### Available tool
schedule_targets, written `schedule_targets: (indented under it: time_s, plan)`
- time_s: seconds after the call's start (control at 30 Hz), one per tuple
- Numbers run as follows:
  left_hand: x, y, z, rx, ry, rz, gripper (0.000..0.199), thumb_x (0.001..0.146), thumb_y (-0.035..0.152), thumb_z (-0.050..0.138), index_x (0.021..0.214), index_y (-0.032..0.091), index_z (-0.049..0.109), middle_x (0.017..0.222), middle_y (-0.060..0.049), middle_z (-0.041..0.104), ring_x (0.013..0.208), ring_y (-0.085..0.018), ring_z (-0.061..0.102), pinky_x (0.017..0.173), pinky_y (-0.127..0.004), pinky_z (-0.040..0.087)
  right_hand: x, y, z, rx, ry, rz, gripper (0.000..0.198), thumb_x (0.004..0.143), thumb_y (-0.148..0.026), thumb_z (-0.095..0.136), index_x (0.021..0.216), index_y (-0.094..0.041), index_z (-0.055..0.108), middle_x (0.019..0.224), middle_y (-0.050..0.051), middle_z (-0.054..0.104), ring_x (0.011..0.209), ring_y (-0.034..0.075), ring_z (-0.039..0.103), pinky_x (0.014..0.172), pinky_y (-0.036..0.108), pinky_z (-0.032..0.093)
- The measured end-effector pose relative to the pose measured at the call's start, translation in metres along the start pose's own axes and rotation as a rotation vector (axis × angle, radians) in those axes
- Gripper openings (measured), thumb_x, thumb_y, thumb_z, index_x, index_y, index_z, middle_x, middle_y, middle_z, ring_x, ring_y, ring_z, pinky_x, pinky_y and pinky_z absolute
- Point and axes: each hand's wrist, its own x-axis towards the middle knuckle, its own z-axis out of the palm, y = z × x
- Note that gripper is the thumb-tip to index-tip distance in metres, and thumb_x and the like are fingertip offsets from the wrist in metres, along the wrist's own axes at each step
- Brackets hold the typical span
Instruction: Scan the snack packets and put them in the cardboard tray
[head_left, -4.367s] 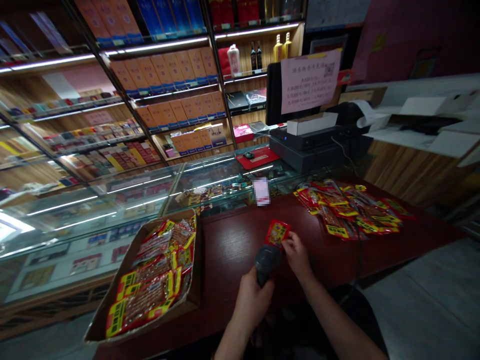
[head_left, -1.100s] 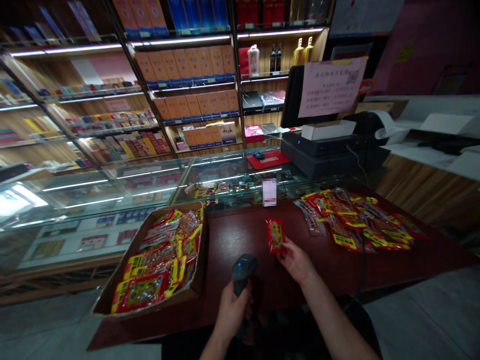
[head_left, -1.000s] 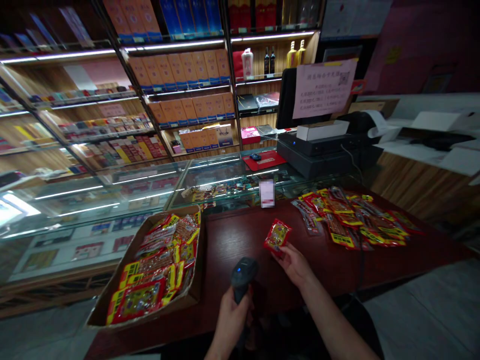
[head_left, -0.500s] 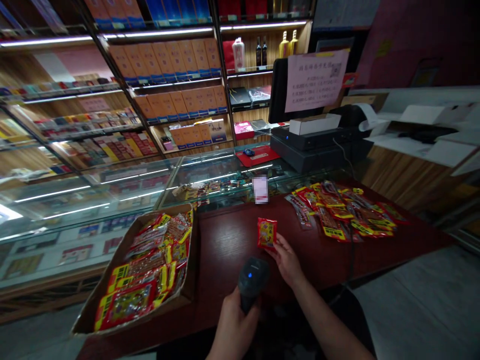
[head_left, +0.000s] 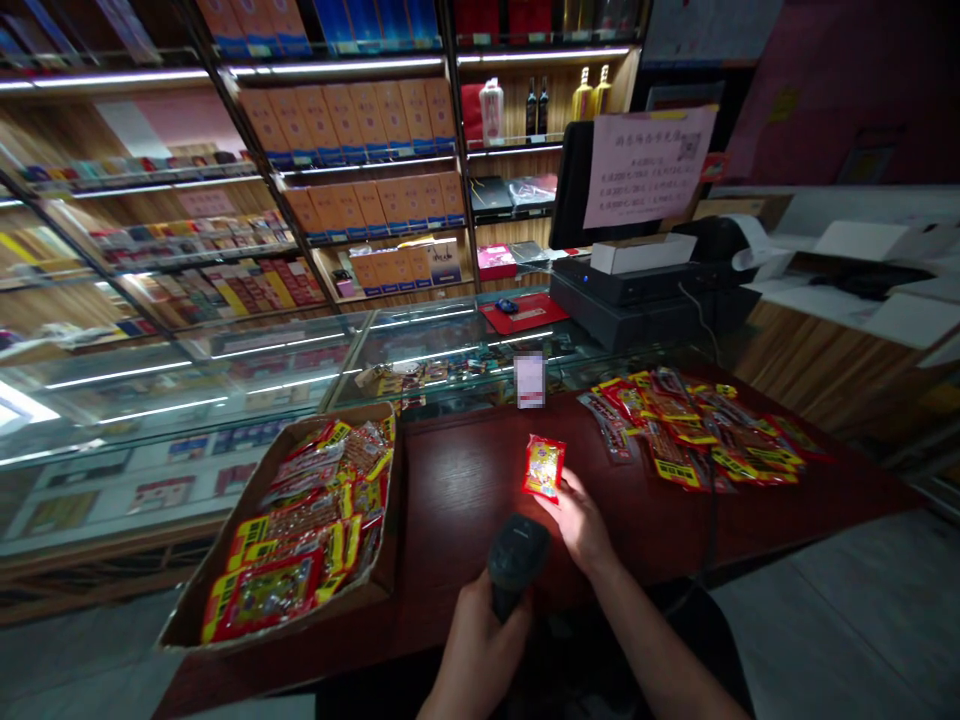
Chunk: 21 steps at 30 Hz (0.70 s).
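My left hand (head_left: pixel 484 635) is wrapped round the handle of a dark barcode scanner (head_left: pixel 517 552), whose head points away from me. Just beyond it, my right hand (head_left: pixel 581 525) pinches a small red and yellow snack packet (head_left: pixel 544 467) by its lower right edge. Bright light falls on the packet's face. To the left stands an open cardboard box (head_left: pixel 397 480) full of red and yellow snack packets (head_left: pixel 307 530). On the right of the brown tabletop (head_left: pixel 450 490) lies a loose pile of similar packets (head_left: pixel 682 425).
A glass display counter (head_left: pixel 285 385) adjoins the table's far side. Behind it are shelves with orange boxes (head_left: pixel 345 120). At the back right stand a monitor (head_left: pixel 574 185) with a paper sign and a black cash drawer (head_left: pixel 637 305). A dark cable crosses the table's right part.
The packet is now brightly lit, and the blue light on the scanner no longer shows. My view has shifted slightly left; both hands keep their holds.
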Motion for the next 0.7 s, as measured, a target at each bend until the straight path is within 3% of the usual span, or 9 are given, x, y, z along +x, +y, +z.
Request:
schedule_targets:
  time_s: [0.23,0.43,0.53,0.7]
  plan:
    - [0.010,0.003,-0.002,0.057,-0.039,0.092,0.008,0.080,0.022,0.060,0.082,0.016,0.064,0.055,0.005,0.056,0.045,-0.011,0.049,0.043,-0.019,0.036,-0.003,0.002,-0.002,-0.035,0.060,0.001,0.040,0.071,-0.035,0.081,0.109,-0.029,0.069,0.102,0.000,0.077,0.098,0.022,0.072,0.096,0.044,0.056]
    - [0.019,-0.014,-0.007,-0.154,0.034,-0.069,0.018,0.079,0.031,0.062,0.088,0.017,0.059,0.052,0.007,0.055,0.036,-0.009,0.047,0.034,-0.018,0.036,-0.002,-0.002,-0.001,-0.189,0.145,0.007,0.050,0.069,-0.043,0.083,0.114,-0.026,0.071,0.105,0.002,0.078,0.094,0.023,0.074,0.084,0.039,0.061]
    - [0.028,-0.026,-0.016,-0.281,0.154,-0.122,0.025,0.077,0.040,0.065,0.086,0.018,0.055,0.049,0.006,0.056,0.034,-0.010,0.048,0.032,-0.019,0.036,0.004,-0.010,0.039,-0.375,0.049,-0.018,0.051,0.074,-0.045,0.078,0.120,-0.024,0.071,0.111,0.003,0.078,0.099,0.025,0.073,0.086,0.039,0.061]
    - [0.035,-0.037,-0.020,-0.334,0.191,-0.116,0.029,0.074,0.043,0.068,0.083,0.019,0.054,0.049,0.005,0.058,0.033,-0.011,0.049,0.032,-0.020,0.037,0.001,0.004,0.166,-0.529,-0.499,-0.108,0.043,0.084,-0.035,0.065,0.125,-0.023,0.070,0.120,0.005,0.076,0.108,0.022,0.071,0.095,0.036,0.057]
